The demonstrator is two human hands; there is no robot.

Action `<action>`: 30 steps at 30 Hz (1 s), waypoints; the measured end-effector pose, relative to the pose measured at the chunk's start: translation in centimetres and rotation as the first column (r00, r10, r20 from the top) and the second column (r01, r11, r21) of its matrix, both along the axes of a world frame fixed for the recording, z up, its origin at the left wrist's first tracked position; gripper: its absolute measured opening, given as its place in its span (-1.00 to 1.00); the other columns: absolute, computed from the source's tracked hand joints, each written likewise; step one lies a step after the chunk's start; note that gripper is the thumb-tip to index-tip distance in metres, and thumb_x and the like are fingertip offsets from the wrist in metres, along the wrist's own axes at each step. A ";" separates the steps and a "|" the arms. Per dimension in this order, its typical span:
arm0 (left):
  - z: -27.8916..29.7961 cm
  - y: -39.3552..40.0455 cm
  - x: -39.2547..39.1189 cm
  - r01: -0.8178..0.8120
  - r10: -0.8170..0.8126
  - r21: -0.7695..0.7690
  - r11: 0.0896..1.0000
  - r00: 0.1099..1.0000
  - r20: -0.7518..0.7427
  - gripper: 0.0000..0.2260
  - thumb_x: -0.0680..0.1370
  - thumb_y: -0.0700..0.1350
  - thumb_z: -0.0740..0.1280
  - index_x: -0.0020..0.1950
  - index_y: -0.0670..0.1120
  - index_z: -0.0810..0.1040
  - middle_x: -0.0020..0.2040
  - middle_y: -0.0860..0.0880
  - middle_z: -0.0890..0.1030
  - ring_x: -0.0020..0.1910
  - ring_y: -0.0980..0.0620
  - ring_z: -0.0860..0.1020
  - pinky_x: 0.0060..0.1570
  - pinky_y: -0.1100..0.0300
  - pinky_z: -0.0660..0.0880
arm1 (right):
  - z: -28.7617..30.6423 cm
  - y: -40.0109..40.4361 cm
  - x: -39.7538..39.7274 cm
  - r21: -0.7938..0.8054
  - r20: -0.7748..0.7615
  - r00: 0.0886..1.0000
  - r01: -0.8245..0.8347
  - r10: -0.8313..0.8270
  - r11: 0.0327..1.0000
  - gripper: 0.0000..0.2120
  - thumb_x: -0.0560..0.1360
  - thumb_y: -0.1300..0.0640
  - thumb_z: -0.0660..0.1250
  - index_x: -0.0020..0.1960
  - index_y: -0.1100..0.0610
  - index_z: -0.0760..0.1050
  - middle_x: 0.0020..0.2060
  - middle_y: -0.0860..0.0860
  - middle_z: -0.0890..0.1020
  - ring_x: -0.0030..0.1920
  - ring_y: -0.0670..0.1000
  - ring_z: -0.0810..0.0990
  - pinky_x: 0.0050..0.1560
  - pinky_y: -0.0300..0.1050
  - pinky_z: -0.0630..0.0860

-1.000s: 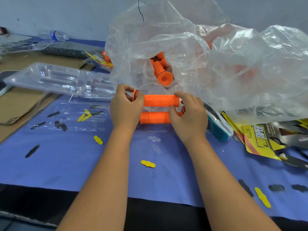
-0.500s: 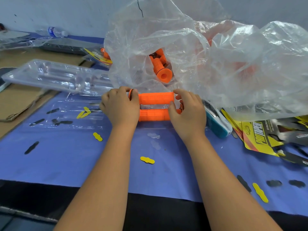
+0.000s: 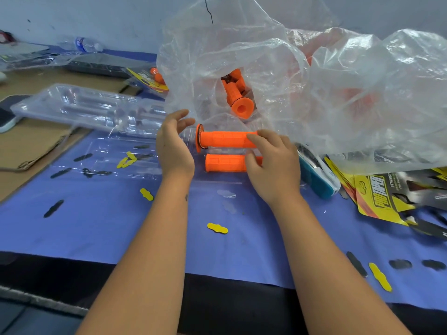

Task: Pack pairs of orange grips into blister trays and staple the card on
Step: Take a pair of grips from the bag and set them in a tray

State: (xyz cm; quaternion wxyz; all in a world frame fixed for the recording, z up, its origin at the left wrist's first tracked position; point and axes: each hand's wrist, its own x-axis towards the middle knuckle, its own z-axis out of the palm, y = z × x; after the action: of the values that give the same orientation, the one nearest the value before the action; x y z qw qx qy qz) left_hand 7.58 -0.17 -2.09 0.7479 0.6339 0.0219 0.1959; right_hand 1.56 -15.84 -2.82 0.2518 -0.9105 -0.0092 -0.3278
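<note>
Two orange grips lie side by side in a clear blister tray (image 3: pixel 219 181) on the blue cloth. The upper grip (image 3: pixel 225 140) has a flange at its left end; the lower grip (image 3: pixel 223 163) sits just in front of it. My right hand (image 3: pixel 272 163) holds the right end of the upper grip, fingers curled over it and thumb between the two grips. My left hand (image 3: pixel 174 147) hovers just left of the grips with relaxed, spread fingers, holding nothing.
A big clear plastic bag (image 3: pixel 338 93) with more orange grips (image 3: pixel 238 99) looms right behind the tray. A stack of blister trays (image 3: pixel 84 107) lies at the left, a teal stapler (image 3: pixel 318 181) and printed cards (image 3: pixel 382 197) at the right. Yellow and black paper cutouts litter the cloth.
My left hand has let go of the grips' left ends and pulled back, opening up. The right hand stays on the right ends. The upper grip's flange now shows.
</note>
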 end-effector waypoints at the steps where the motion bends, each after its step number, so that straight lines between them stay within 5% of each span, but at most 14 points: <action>1: -0.1 0.0 0.1 0.026 -0.026 0.026 0.999 1.000 -0.013 -0.64 0.45 0.01 0.03 0.02 0.04 0.59 0.04 -0.06 0.67 0.16 0.09 0.56 0.05 0.32 0.31 | 0.0 0.0 0.0 -0.012 -0.020 1.000 0.007 -0.007 1.000 -0.67 0.47 0.20 0.29 0.21 0.16 0.61 0.19 0.05 0.61 0.16 0.19 0.50 0.20 0.06 0.40; 6: -0.1 0.4 0.7 0.126 -0.114 0.213 0.969 0.991 -0.067 -0.62 0.35 -0.06 0.19 0.10 -0.06 0.63 0.03 0.00 0.65 0.06 0.10 0.56 0.05 0.32 0.46 | 0.3 0.1 -0.2 0.035 -0.011 1.000 0.010 -0.009 0.999 -0.74 0.49 0.18 0.32 0.13 0.20 0.64 0.12 0.05 0.63 0.13 0.16 0.53 0.16 0.11 0.43; 11: -0.9 1.3 1.2 0.198 -0.184 0.566 0.800 0.979 -0.082 -0.50 0.40 -0.28 0.35 0.33 -0.01 0.53 0.25 0.03 0.56 0.24 0.11 0.50 0.20 0.32 0.40 | 0.2 0.1 -0.2 0.019 -0.032 0.999 0.013 -0.012 1.000 -0.73 0.49 0.19 0.32 0.16 0.20 0.62 0.15 0.06 0.61 0.14 0.16 0.51 0.18 0.09 0.41; 15: -1.1 1.6 1.3 0.179 -0.204 0.576 0.797 0.979 -0.023 -0.47 0.40 -0.35 0.37 0.34 -0.02 0.53 0.19 0.09 0.56 0.18 0.20 0.49 0.10 0.56 0.34 | 0.1 0.1 -0.1 0.052 0.005 1.000 -0.010 0.009 0.999 -0.72 0.47 0.24 0.32 0.16 0.20 0.61 0.13 0.07 0.62 0.13 0.16 0.52 0.19 0.04 0.41; 20: -0.5 1.4 1.5 0.149 -0.190 0.363 0.920 0.979 0.079 -0.45 0.37 -0.49 0.25 0.21 0.02 0.58 0.11 -0.03 0.64 0.07 0.17 0.57 0.21 0.26 0.48 | 0.1 0.1 0.0 0.175 0.065 0.996 -0.067 0.056 0.982 -0.65 0.45 0.24 0.24 0.20 0.20 0.60 0.13 0.05 0.63 0.15 0.10 0.54 0.16 -0.18 0.38; 24: -0.4 1.3 1.6 0.128 -0.140 0.143 0.981 0.987 0.082 -0.49 0.40 -0.49 0.23 0.05 0.09 0.62 0.01 0.01 0.66 0.02 0.13 0.59 0.16 0.04 0.51 | -0.1 0.5 0.1 0.157 0.086 0.992 -0.108 0.095 0.982 -0.67 0.46 0.23 0.24 0.17 0.20 0.61 0.12 0.04 0.63 0.13 0.10 0.55 0.18 -0.13 0.42; 30: -0.9 1.3 1.3 0.135 -0.188 0.432 0.892 0.979 0.082 -0.38 0.35 -0.50 0.25 0.33 -0.03 0.52 0.25 -0.01 0.58 0.22 0.17 0.52 0.15 0.46 0.39 | -0.2 0.5 0.4 0.141 0.065 0.994 -0.094 0.086 0.985 -0.68 0.46 0.22 0.22 0.14 0.20 0.62 0.11 0.06 0.63 0.11 0.13 0.55 0.17 -0.02 0.46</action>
State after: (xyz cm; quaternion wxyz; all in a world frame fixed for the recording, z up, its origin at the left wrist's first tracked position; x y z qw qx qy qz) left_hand 8.92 1.17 -2.97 0.6058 0.7678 -0.1195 0.1712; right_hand 1.91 -15.35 -2.98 0.3311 -0.8785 -0.0339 -0.3426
